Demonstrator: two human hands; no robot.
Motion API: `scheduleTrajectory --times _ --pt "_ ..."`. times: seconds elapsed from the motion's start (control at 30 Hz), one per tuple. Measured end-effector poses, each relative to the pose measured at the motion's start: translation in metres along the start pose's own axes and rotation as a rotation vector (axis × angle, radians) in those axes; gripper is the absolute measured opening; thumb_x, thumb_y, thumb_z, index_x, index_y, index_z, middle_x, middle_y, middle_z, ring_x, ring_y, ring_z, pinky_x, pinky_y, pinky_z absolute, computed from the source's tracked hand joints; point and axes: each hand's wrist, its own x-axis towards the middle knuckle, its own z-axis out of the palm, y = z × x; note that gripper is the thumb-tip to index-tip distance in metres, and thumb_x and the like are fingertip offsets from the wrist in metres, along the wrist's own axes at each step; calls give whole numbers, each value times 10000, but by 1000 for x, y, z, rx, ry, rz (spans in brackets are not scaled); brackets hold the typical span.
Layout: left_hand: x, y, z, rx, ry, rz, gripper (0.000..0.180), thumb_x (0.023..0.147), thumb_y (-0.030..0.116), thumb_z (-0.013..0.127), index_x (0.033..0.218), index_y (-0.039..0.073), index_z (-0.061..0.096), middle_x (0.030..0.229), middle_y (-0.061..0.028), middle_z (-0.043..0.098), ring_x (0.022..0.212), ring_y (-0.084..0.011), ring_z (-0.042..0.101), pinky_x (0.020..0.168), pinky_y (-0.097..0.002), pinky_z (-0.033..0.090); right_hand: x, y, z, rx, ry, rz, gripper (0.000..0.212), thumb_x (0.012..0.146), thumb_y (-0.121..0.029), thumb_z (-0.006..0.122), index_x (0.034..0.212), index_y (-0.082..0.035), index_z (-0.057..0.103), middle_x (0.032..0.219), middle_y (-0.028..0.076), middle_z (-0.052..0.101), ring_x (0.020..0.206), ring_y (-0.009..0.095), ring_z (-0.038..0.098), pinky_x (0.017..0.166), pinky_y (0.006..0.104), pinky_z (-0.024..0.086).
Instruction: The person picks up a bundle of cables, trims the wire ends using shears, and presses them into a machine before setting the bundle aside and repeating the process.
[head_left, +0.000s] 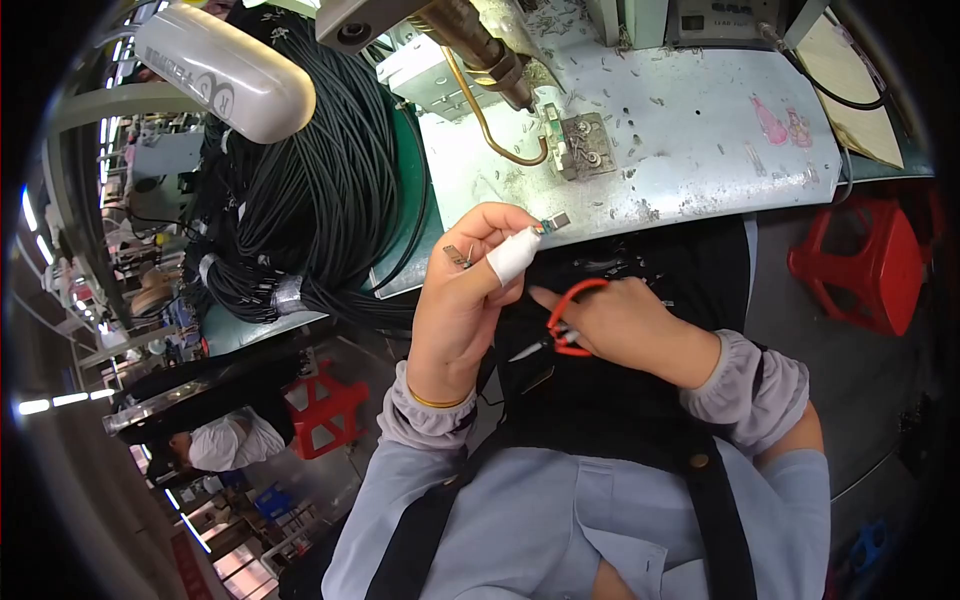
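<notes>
Over my lap, my left hand [450, 315] is closed in a pinch, with white tape [515, 255] wrapped round the thumb. A small metal-ended cable connector [559, 220] with coloured wires sticks out past the thumb tip. Another small metal connector piece [456, 257] pokes out by the fingers of the same hand; its other end is hidden. My right hand [628, 322] is closed round red-handled scissors [563, 300], whose pointed blades [527, 351] angle down to the left, below and right of my left hand.
Ahead stands a metal worktable [700, 150] strewn with small clippings. A machine head [485, 50] hangs above a small fixture [585, 145]. Thick coils of black cable [320, 150] lie left, under a white cylinder [225, 75]. Red stools [870, 260] stand right and left. Another person [235, 440] sits lower left.
</notes>
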Motion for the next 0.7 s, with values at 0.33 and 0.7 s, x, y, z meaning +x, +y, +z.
scheduleTrajectory --times 0.33,0.7 --pt "50 10 -1 -56 96 -7 143 781 40 546 922 19 534 632 46 446 449 -8 297 400 -159 200 36 28 -61 775 845 234 226 846 -209 534 907 7 556 619 21 514 441 35 425 389 193 357" --pt "67 28 -10 123 110 -84 157 731 84 648 829 26 539 585 46 447 425 -6 311 373 -162 194 61 35 -77 1092 522 477 208 828 -204 563 811 -3 514 540 -15 423 383 48 380 362 190 334"
